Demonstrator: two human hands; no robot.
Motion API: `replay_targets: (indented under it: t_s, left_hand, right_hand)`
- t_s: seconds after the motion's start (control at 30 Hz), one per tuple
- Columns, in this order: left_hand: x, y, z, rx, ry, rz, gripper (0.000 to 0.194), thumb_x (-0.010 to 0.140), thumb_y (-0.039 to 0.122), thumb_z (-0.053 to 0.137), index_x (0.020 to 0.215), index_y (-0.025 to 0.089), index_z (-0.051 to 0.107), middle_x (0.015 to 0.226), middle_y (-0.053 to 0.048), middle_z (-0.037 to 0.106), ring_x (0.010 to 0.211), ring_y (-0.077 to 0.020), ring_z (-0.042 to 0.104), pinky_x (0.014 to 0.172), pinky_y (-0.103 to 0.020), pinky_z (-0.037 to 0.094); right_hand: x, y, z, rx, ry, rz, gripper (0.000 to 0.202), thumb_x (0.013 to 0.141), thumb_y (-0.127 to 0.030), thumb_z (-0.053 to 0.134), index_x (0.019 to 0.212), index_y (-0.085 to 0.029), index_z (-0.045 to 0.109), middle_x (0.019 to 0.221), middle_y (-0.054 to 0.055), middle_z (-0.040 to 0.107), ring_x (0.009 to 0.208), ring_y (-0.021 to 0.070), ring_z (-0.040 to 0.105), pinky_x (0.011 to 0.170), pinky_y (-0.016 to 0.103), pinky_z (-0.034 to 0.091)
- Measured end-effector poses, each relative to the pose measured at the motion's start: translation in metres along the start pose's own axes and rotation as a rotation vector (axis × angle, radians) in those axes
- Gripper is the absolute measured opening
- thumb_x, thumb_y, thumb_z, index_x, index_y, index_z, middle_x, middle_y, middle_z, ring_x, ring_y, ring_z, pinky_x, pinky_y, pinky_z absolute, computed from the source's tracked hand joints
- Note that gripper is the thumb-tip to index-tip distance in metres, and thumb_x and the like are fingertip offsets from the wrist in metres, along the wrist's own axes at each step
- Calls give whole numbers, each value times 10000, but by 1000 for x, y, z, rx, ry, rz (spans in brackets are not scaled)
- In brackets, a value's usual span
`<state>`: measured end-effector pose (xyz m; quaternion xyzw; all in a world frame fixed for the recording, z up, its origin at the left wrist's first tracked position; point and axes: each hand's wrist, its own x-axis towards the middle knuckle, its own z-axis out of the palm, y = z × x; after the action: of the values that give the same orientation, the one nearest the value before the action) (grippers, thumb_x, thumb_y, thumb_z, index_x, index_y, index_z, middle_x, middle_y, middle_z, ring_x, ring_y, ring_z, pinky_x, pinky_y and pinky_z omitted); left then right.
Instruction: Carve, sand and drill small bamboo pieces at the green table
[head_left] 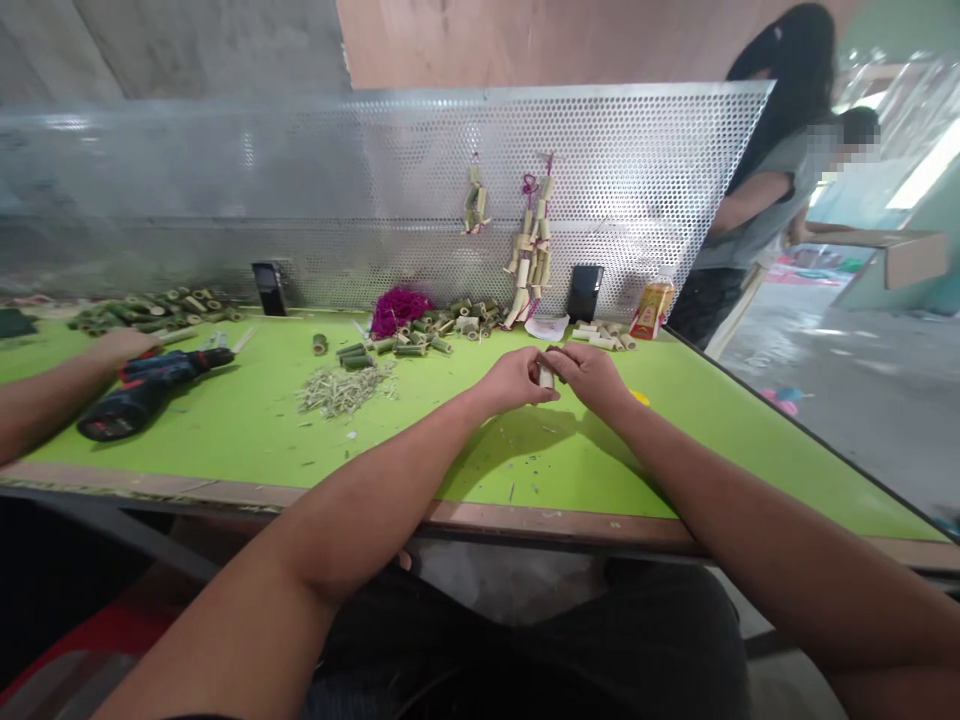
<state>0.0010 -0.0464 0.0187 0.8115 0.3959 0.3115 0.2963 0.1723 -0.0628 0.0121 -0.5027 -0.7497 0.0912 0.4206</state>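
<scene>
A short, pale bamboo piece (547, 378) stands between my hands, just above the green tabletop. My left hand (516, 382) is closed around it, thumb at the lower end. My right hand (596, 374) is closed at the top of the piece, its fingers pinching something small and dark that I cannot make out. Behind my hands lie several peeled bamboo pieces (602, 335). To the left, a heap of pale shavings (341, 390) sits in front of green bamboo pieces (355, 357).
At the left a co-worker's hand (124, 350) reaches beside a cordless drill (157, 388). Along the perforated metal panel (375, 200) stand two phones and a drink bottle (651, 308), near purple string (400, 312). Strung bamboo pieces (532, 250) hang there. People stand at the right.
</scene>
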Motion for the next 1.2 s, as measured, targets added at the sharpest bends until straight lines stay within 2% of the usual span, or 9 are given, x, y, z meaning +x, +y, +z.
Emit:
replay_targets:
  t_s: [0.1, 0.23, 0.37, 0.5, 0.63, 0.73, 0.9, 1.03, 1.2]
  left_hand:
    - [0, -1, 3, 19, 1, 12, 412, 587, 324, 810, 866, 159, 555, 764, -11, 617, 639, -118, 550, 539, -230, 405]
    - [-1, -2, 6, -77, -53, 0, 417, 626, 348, 788, 904, 166, 537, 738, 9, 607, 612, -106, 542, 534, -225, 406]
    - [-1, -2, 5, 25, -6, -1, 406, 594, 350, 808, 855, 162, 558, 749, -3, 614, 608, -105, 526, 533, -229, 394]
    - [0, -2, 2, -11, -22, -19, 423, 614, 360, 798, 903, 160, 563, 754, -5, 621, 605, -105, 532, 535, -227, 403]
    - [-1, 0, 0, 16, -6, 9, 416, 607, 319, 797, 921, 158, 576, 826, -14, 642, 678, -113, 563, 588, -224, 426]
    - [-1, 1, 0, 53, -14, -21, 436, 606, 365, 799, 904, 154, 560, 778, -6, 627, 638, -110, 546, 550, -220, 400]
    - [0, -1, 3, 58, -3, 9, 411, 598, 319, 796, 911, 162, 581, 812, -4, 638, 695, -123, 563, 576, -220, 405]
    - [2, -7, 5, -5, -17, -9, 464, 601, 385, 794, 933, 152, 569, 774, -3, 627, 634, -114, 547, 548, -225, 400]
    - [6, -13, 4, -51, 60, 70, 459, 603, 384, 782, 937, 147, 578, 811, -9, 636, 718, -131, 572, 611, -233, 432]
  right_hand:
    - [1, 1, -3, -28, -81, 9, 399, 861, -525, 507, 631, -199, 517, 567, -15, 465, 562, 132, 422, 528, 270, 264]
    - [1, 2, -6, -28, 52, 23, 389, 874, -500, 492, 628, -199, 497, 589, -11, 463, 582, 134, 419, 536, 272, 268]
    - [0, 1, -5, 5, -73, -12, 405, 857, -521, 517, 613, -200, 495, 564, -18, 454, 567, 131, 417, 531, 270, 270]
    - [-1, 1, -3, -25, -8, -6, 408, 872, -526, 494, 629, -198, 505, 578, -13, 474, 577, 132, 425, 544, 274, 272]
    - [-2, -2, -2, -24, -114, -8, 427, 860, -556, 505, 634, -195, 530, 570, -14, 478, 564, 129, 428, 530, 267, 266]
    - [-1, -2, -1, -45, -6, 29, 417, 873, -537, 483, 644, -193, 535, 586, -9, 476, 571, 129, 423, 532, 267, 269]
    - [-1, 0, -1, -2, -150, 2, 427, 848, -548, 513, 609, -195, 519, 561, -14, 466, 563, 128, 429, 531, 267, 278]
    - [0, 0, -2, -16, -18, 23, 407, 873, -523, 481, 634, -196, 517, 586, -7, 476, 576, 131, 429, 537, 271, 277]
    - [-4, -5, 2, -19, -165, -15, 428, 851, -552, 519, 617, -194, 522, 580, -10, 486, 561, 125, 416, 528, 269, 261]
